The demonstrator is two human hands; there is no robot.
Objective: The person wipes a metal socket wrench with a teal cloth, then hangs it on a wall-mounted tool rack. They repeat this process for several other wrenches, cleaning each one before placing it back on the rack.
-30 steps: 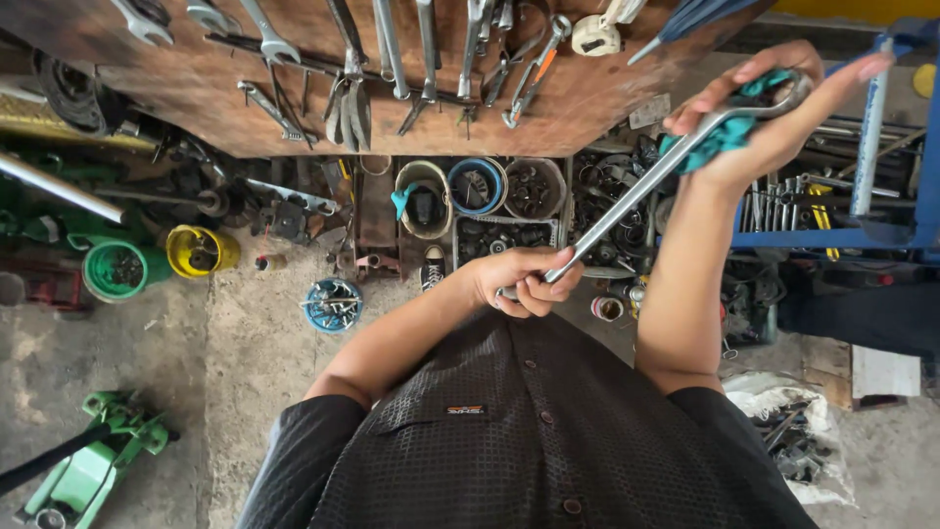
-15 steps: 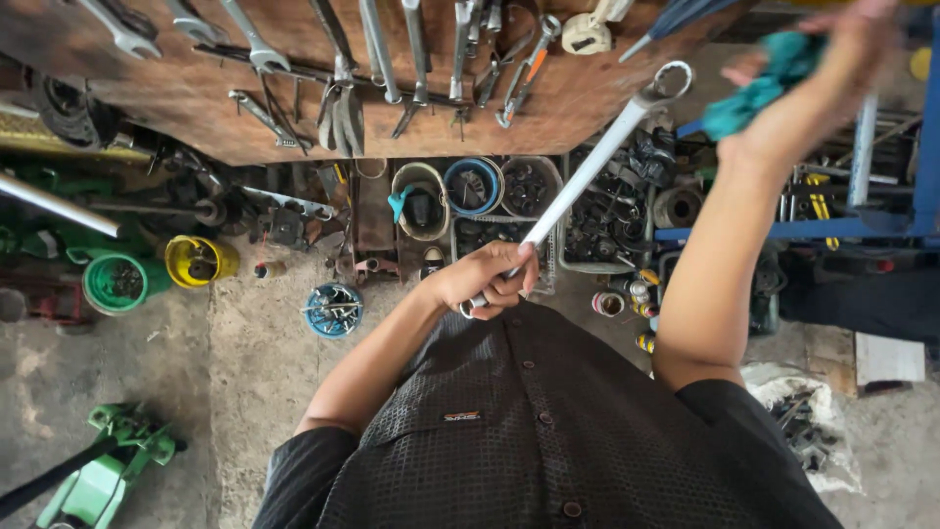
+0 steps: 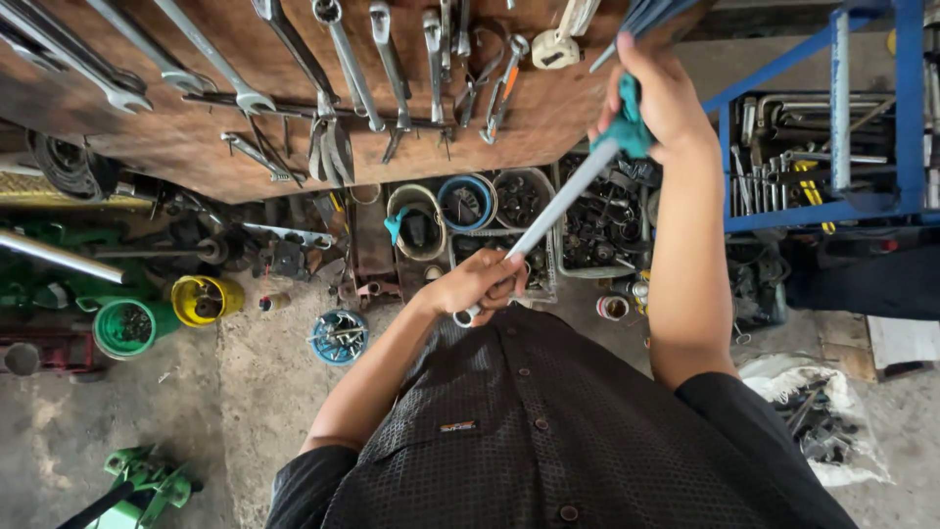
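You hold one long steel wrench between both hands in front of a wooden tool board. Your left hand is closed around its lower ring end, close to your chest; your right hand is closed on one teal cloth wrapped over the upper shaft. The wrench's long axis climbs from lower left to upper right, away from your body. Both hands touch it. One wrench, one cloth, two closed grips.
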